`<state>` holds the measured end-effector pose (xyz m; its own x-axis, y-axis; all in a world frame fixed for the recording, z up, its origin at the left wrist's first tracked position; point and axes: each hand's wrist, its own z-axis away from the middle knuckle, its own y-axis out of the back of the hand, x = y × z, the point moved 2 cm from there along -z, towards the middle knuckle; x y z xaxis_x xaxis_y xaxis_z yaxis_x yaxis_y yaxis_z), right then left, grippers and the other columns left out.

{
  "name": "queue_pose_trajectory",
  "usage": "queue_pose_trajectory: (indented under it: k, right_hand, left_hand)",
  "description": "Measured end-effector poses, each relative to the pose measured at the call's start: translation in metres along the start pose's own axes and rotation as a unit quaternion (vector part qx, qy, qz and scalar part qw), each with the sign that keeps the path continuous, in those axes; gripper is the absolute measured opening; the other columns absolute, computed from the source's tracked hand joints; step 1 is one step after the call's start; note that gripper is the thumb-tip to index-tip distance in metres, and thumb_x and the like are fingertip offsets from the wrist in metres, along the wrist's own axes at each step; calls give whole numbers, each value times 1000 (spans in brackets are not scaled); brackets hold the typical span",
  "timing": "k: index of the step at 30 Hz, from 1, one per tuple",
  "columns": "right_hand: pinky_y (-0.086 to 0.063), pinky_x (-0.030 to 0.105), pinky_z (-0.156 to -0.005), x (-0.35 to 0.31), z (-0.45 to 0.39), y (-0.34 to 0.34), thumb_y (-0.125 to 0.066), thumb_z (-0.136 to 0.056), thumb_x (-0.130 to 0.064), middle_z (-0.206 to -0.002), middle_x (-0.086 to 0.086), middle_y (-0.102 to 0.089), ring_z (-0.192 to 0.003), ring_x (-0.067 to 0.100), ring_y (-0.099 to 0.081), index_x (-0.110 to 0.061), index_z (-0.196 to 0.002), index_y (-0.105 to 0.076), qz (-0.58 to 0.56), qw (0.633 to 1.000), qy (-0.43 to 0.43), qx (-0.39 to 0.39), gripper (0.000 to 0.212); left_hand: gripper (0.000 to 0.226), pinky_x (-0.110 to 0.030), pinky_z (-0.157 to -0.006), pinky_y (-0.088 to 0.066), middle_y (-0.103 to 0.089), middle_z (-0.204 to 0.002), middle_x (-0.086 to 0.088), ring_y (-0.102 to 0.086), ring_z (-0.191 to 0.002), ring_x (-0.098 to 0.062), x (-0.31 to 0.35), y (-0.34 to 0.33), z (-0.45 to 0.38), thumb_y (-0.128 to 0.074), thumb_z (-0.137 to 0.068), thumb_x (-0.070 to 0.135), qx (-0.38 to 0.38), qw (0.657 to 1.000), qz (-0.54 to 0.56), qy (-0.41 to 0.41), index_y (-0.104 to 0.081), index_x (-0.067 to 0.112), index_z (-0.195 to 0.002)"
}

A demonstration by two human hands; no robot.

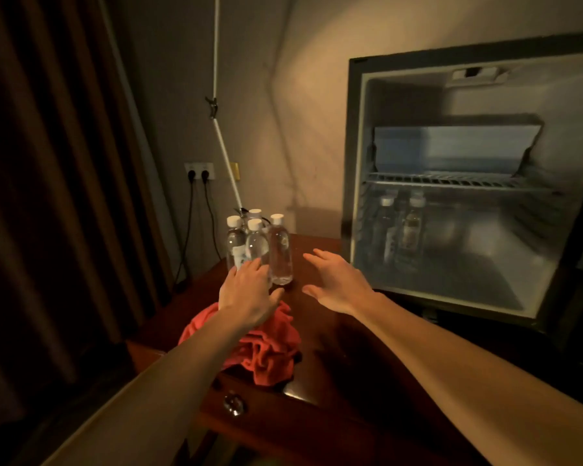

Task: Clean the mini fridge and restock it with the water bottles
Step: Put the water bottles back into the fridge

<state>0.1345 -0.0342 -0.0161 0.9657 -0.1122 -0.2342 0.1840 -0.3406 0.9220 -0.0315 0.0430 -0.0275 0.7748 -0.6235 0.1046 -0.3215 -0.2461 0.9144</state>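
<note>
Fridge [357, 183] mouth open; wire shelf [451, 181] splits interior.

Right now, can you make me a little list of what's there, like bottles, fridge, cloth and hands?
bottles on table: four water bottles with white caps, standing close together
bottles in fridge: at least two, upright under the wire shelf; picture is blurry there
fridge: mini fridge, door open
cloth: red cloth, crumpled on the wooden table
left hand: open, reaching the bottles, holding none
right hand: open, above the table, holding nothing
</note>
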Motion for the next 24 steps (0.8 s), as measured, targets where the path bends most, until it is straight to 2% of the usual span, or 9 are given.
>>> queue_pose_trajectory:
  k: [5, 9, 12, 14, 16, 19, 22, 24]
  right_hand:
    - [-33, 41, -109, -18, -35, -27, -65, -88, -43, -158, 1, -26, -145, 22, -23, -28, -151, -26, 12, 1000, 20, -17, 77]
    - [-35, 42, -109, -17, -64, -44, -64, -88, -41, -154, 1, -33, -141, 24, -30, -22, -150, -29, 6, 999, 31, -11, 74]
    - [-47, 44, -98, -11, -83, -53, -68, -81, -41, -135, -1, -53, -127, 25, -49, -27, -137, -39, -73, 997, 17, 11, 65]
    - [-49, 41, -91, -4, -95, -58, -73, -77, -37, -127, 1, -59, -117, 26, -56, -28, -131, -41, -146, 988, -39, 27, 64]
    - [-48, 38, -93, 4, -108, -67, -78, -75, -34, -127, 5, -60, -118, 27, -56, -23, -133, -40, -210, 973, -92, 33, 71]
    - [-39, 28, -99, 13, -127, -80, -83, -71, -30, -136, 4, -56, -126, 24, -50, -17, -143, -36, -267, 956, -113, 36, 87]
    - [-35, 15, -90, 17, -143, -91, -85, -70, -24, -130, -2, -60, -115, 8, -52, -20, -138, -45, -311, 943, -106, 46, 79]
    - [-38, 15, -88, 18, -150, -99, -86, -68, -22, -122, -4, -64, -111, 7, -56, -23, -132, -51, -329, 937, -105, 52, 73]
  left_hand:
    - [59, -38, -112, -27, -47, -145, -3, -41, -135, -21, -41, -13, -6, -53, -91, 53, 7, 999, 6, 38, -48, 19, -139]
    - [59, -36, -110, -33, -49, -140, -2, -45, -130, -22, -54, -28, -19, -57, -89, 51, 14, 998, 22, 57, -46, 20, -139]
    - [48, -36, -94, -45, -55, -128, 2, -53, -119, -21, -55, -42, -32, -60, -86, 48, 24, 990, 104, 98, -49, 24, -127]
    - [47, -38, -86, -47, -56, -124, 4, -56, -115, -23, -52, -50, -42, -63, -83, 49, 25, 971, 186, 149, -49, 27, -122]
    - [54, -39, -87, -45, -56, -127, 2, -56, -117, -26, -49, -60, -53, -66, -82, 50, 26, 951, 245, 188, -47, 28, -127]
    - [60, -41, -91, -44, -59, -128, -2, -56, -117, -31, -46, -70, -68, -69, -79, 52, 41, 929, 287, 228, -46, 28, -129]
    - [64, -43, -91, -44, -60, -126, -3, -57, -115, -33, -45, -76, -80, -71, -77, 53, 63, 923, 279, 258, -44, 30, -130]
    - [65, -43, -90, -45, -61, -124, 0, -58, -114, -31, -44, -78, -84, -72, -76, 53, 83, 921, 276, 262, -44, 31, -130]
